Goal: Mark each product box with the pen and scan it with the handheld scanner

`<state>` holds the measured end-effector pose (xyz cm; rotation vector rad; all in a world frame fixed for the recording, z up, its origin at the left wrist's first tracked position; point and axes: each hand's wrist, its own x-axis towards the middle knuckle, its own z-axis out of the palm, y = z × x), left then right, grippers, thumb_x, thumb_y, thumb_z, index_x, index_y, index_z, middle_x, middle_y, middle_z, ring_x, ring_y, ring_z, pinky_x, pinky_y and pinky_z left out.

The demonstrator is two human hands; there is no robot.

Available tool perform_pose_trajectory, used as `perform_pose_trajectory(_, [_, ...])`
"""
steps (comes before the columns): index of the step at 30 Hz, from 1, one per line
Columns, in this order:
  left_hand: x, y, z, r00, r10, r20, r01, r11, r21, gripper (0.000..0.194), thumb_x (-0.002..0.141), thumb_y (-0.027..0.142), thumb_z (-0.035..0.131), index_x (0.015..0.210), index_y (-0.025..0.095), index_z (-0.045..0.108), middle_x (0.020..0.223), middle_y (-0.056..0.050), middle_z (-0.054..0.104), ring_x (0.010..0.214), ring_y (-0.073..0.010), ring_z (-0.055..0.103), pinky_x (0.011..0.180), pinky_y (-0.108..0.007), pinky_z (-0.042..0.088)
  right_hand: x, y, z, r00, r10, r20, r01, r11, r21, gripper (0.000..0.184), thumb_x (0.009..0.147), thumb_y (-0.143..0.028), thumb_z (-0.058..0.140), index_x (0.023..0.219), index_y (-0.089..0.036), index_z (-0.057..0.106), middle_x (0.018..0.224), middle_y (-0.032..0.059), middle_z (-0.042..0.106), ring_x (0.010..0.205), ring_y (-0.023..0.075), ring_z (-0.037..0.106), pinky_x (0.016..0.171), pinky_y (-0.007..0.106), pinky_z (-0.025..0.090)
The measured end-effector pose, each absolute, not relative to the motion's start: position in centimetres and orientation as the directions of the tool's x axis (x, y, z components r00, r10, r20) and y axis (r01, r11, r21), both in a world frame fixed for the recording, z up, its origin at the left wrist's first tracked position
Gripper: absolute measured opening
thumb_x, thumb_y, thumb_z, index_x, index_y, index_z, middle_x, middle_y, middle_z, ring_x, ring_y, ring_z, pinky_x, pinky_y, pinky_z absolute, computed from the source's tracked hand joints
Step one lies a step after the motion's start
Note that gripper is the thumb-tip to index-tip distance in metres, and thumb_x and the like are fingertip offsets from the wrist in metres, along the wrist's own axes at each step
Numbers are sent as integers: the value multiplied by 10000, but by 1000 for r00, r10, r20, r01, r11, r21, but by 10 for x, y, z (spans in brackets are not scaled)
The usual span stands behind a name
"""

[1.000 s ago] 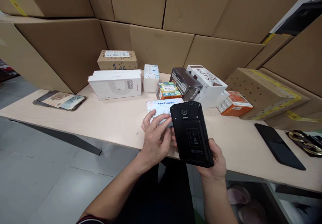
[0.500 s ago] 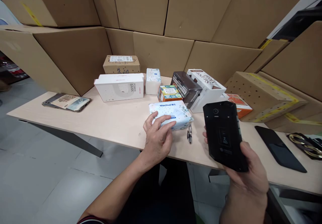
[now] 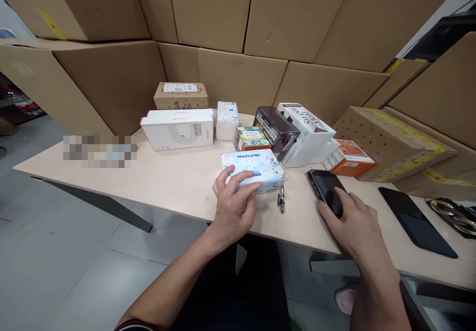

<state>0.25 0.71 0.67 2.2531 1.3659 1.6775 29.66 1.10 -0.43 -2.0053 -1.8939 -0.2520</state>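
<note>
My left hand (image 3: 236, 202) rests its fingertips on a light-blue tissue pack (image 3: 255, 165) at the table's front. The fingers are spread, not wrapped round it. Just right of the pack lies a pen (image 3: 281, 200). On the right, a black rugged smartphone (image 3: 327, 185) lies screen up on the tabletop. My right hand (image 3: 353, 219) grips its near part, with the thumb along the left edge and a finger over the screen. The palm hides the phone's lower end.
Behind the pack stand a small orange-green box (image 3: 252, 139), a dark box (image 3: 273, 130), a white box (image 3: 307, 133) and a white power bank box (image 3: 178, 130). A dark flat slab (image 3: 416, 222) lies farther right. Cardboard boxes (image 3: 223, 14) wall the table's back.
My right hand has lowered the smartphone from above the table onto its surface, turning it from back showing to screen up. My left hand has stayed on the tissue pack.
</note>
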Motion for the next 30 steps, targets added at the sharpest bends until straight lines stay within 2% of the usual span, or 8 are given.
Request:
perform_pose_trajectory(5, [2, 7, 6, 45, 641, 766, 616, -621, 484, 389, 858, 21, 581, 1144, 265, 680, 1312, -59, 661, 1372, -305, 464, 1164, -584, 335, 300, 15, -8, 86, 952, 295, 996, -78, -41, 701, 955, -552, 360, 1401, -49, 557, 1318, 279, 597, 1316, 401, 525, 1087, 531, 411])
perform_pose_trajectory(9, [2, 8, 6, 48, 639, 768, 610, -627, 484, 386, 853, 16, 581, 1141, 252, 684, 1307, -67, 661, 1365, -307, 470, 1159, -585, 342, 290, 12, 3, 22, 932, 362, 1000, -22, -3, 693, 976, -586, 345, 1379, -77, 587, 1412, 275, 531, 1336, 421, 476, 1096, 561, 385])
perform_pose_trajectory(11, [2, 8, 6, 48, 635, 771, 607, -631, 483, 375, 855, 17, 581, 1133, 245, 687, 1303, -70, 662, 1366, -309, 465, 1156, -586, 344, 275, 13, 13, -10, 919, 395, 999, 27, -39, 674, 980, -590, 363, 1375, -92, 588, 1437, 254, 528, 1316, 422, 480, 1090, 557, 389])
perform_pose_trajectory(15, [3, 7, 7, 38, 631, 775, 611, -628, 481, 354, 867, 33, 581, 1125, 249, 691, 1301, -61, 664, 1373, -308, 455, 1157, -580, 347, 228, 23, 31, -113, 969, 221, 973, 153, -171, 551, 1005, -529, 396, 1338, -135, 591, 1188, 185, 677, 1105, 346, 613, 937, 457, 488])
perform_pose_trajectory(18, [3, 6, 7, 22, 639, 769, 621, -612, 491, 351, 859, 39, 584, 1111, 254, 698, 1302, -49, 670, 1398, -314, 420, 1151, -562, 362, 202, 31, 37, -225, 969, 99, 966, 236, -107, 460, 1014, -501, 407, 1133, -137, 662, 1042, 165, 655, 1014, 326, 634, 836, 408, 490])
perform_pose_trajectory(21, [3, 4, 8, 17, 644, 764, 623, -605, 496, 358, 842, 33, 583, 1095, 254, 706, 1297, -47, 676, 1403, -318, 410, 1145, -550, 371, 194, 37, 38, -239, 970, 55, 967, 242, -75, 392, 1021, -435, 417, 1041, -127, 659, 1022, 154, 621, 961, 297, 647, 786, 368, 470])
perform_pose_trajectory(25, [3, 5, 8, 19, 642, 766, 616, -611, 497, 355, 848, 37, 587, 1103, 252, 706, 1303, -54, 671, 1408, -318, 406, 1148, -556, 362, 201, 43, 39, -255, 967, -6, 958, 252, -137, 305, 1026, -323, 392, 1048, -150, 642, 998, 120, 615, 891, 236, 650, 766, 322, 441])
perform_pose_trajectory(30, [3, 6, 6, 17, 627, 779, 606, -626, 490, 370, 843, 19, 585, 1118, 243, 691, 1311, -62, 659, 1407, -324, 407, 1150, -572, 359, 208, 48, 42, -274, 961, -34, 948, 264, -176, 296, 988, -258, 390, 1100, -150, 642, 949, 112, 628, 832, 225, 623, 754, 326, 424])
